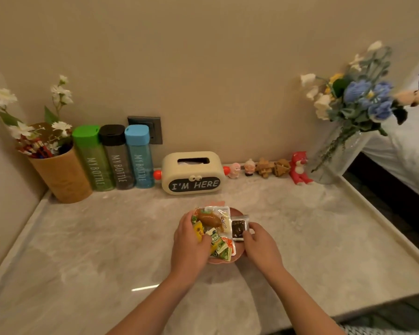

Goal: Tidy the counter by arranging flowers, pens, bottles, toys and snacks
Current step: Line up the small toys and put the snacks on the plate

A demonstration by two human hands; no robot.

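Observation:
A pink plate (219,261) heaped with wrapped snacks (215,226) sits in the middle of the marble counter (94,250). My left hand (190,243) grips the plate's left side, thumb over the snacks. My right hand (258,240) holds the right side, fingers by a dark snack packet (238,228). Along the wall stand a cork holder (61,175) with pens and white flowers, three bottles (114,158), several small toys (269,168) and a glass vase (336,158) of blue flowers.
A cream tissue box (194,172) reading "I'M HERE" stands at the back centre below a wall socket (153,129). A wall closes the left side. A bed (409,153) lies past the counter's right edge.

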